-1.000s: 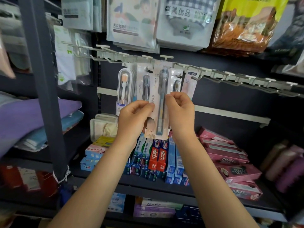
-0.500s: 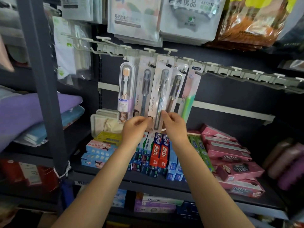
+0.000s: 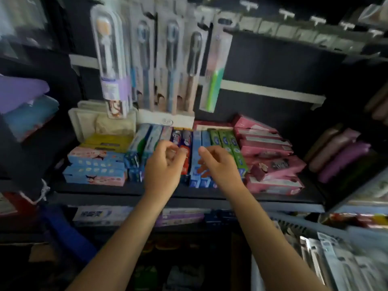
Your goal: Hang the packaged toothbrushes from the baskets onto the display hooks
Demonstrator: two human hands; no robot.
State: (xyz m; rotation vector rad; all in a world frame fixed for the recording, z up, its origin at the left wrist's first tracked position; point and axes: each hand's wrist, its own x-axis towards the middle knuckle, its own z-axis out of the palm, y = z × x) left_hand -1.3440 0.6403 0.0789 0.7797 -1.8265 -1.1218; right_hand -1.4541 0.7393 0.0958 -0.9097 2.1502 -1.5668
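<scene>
Several packaged toothbrushes point(image 3: 171, 66) hang side by side from the display hooks point(image 3: 285, 13) near the top of the view. Both hands are below them, in front of the toothpaste shelf. My left hand point(image 3: 163, 166) has loosely curled fingers and holds nothing. My right hand point(image 3: 218, 164) is likewise empty, fingers relaxed. At the bottom right a basket point(image 3: 294, 225) holds more packaged toothbrushes point(image 3: 331, 263). The picture is blurred by motion.
Toothpaste boxes point(image 3: 197, 156) fill the shelf under the hooks, with pink boxes point(image 3: 266, 148) to the right. A white tray point(image 3: 73, 120) sits at the back left. Folded purple and blue cloth point(image 3: 23, 101) lies on the left shelf.
Both hands let go of the hung toothbrush pack and dropped down to shelf height. The view tilted downward, bringing the basket into sight at the bottom right.
</scene>
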